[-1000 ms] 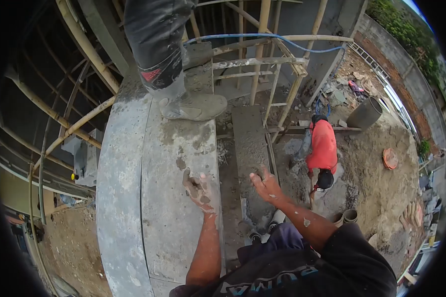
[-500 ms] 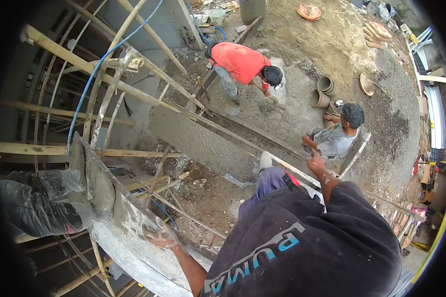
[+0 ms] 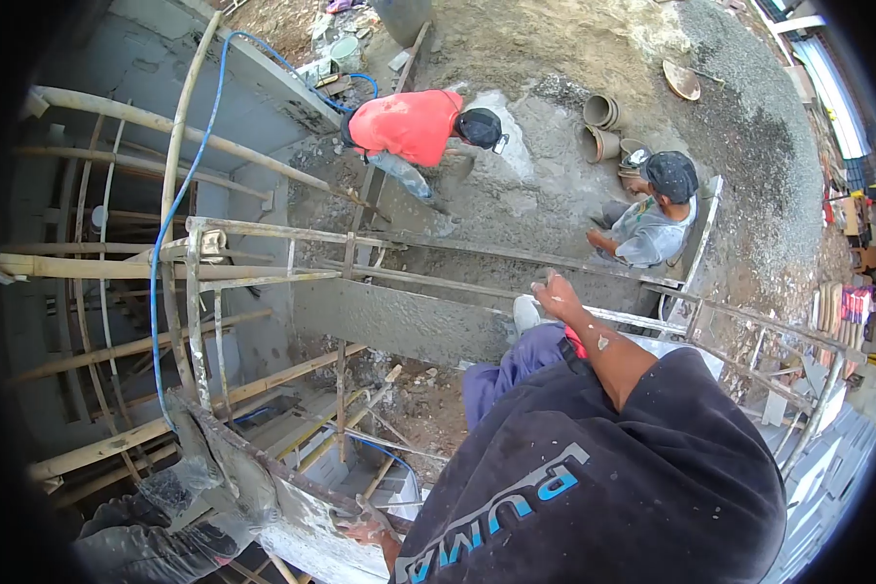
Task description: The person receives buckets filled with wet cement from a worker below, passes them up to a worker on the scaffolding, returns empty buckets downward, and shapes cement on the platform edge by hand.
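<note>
At the lower middle, my left hand (image 3: 368, 526) rests with fingers apart on the top edge of a curved, mortar-smeared panel (image 3: 307, 492). My right hand (image 3: 555, 295) is curled closed in front of my body, above a pale rail (image 3: 608, 318). What it holds, if anything, I cannot make out. My grey shoe (image 3: 527, 312) shows beside that rail, below my purple trouser leg (image 3: 511, 375). Close to the panel's far left end are another person's dark, mud-stained clothes (image 3: 151, 555) with plastic wrapping.
Bamboo poles (image 3: 117, 268) and a blue hose (image 3: 170, 209) fill the left side. Below, a worker in a red shirt (image 3: 404, 127) bends over wet mortar (image 3: 496, 200). Another person in a grey shirt (image 3: 657, 234) sits near several buckets (image 3: 602, 112). A wet concrete strip (image 3: 409, 321) runs under the rails.
My view has turned and shifted. My right hand has moved left in the picture, and my left hand now lies lower, on the panel's edge. The red-shirted worker stays bent over the mortar.
</note>
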`<action>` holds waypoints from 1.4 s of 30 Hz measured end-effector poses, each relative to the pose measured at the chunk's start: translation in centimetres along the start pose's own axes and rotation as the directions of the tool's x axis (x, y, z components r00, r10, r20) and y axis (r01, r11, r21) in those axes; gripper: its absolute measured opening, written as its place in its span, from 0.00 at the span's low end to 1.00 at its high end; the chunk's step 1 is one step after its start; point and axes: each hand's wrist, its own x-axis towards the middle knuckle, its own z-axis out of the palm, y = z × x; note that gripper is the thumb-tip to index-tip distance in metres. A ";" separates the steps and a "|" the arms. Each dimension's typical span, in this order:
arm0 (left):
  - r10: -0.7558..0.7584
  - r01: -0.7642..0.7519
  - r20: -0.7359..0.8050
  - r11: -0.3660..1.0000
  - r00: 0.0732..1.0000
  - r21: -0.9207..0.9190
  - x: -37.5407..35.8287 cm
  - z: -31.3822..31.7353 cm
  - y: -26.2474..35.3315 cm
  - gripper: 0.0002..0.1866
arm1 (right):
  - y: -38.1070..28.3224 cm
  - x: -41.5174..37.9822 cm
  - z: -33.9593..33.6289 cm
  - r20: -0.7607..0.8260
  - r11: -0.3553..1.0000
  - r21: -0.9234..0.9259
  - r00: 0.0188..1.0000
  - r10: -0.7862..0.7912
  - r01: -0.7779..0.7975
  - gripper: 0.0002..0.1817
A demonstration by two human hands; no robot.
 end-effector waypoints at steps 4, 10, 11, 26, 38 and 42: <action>0.013 -0.013 -0.012 1.000 1.000 0.014 -0.3 -0.2 1.0 0.40 | -0.5 1.6 -2.8 -0.047 0.992 0.055 0.992 0.115 -0.112 0.38; 0.049 -0.048 -0.028 0.999 0.998 0.008 0.2 -1.0 3.1 0.39 | 7.0 -0.1 -3.9 -0.145 0.981 -0.028 0.972 0.185 -0.191 0.33; 0.054 -0.054 -0.031 0.999 0.998 0.007 0.3 -1.2 3.3 0.39 | 7.4 -1.2 -4.1 -0.163 0.974 -0.052 0.964 0.209 -0.220 0.32; 0.506 -0.564 -0.276 0.601 0.817 -0.567 -0.3 -5.8 18.4 0.37 | 1.6 -0.8 -0.7 0.267 0.959 0.164 0.946 0.184 -0.233 0.41; 0.873 -0.487 -0.291 -0.072 0.392 -0.871 -1.3 -5.9 40.9 0.27 | 1.2 -4.9 -1.4 -0.088 0.988 0.073 0.986 0.143 -0.137 0.40; 0.903 -0.512 -0.137 0.101 0.406 -0.853 0.2 0.1 38.6 0.27 | 6.4 -12.0 -1.4 0.001 0.877 0.295 0.918 0.397 -0.379 0.34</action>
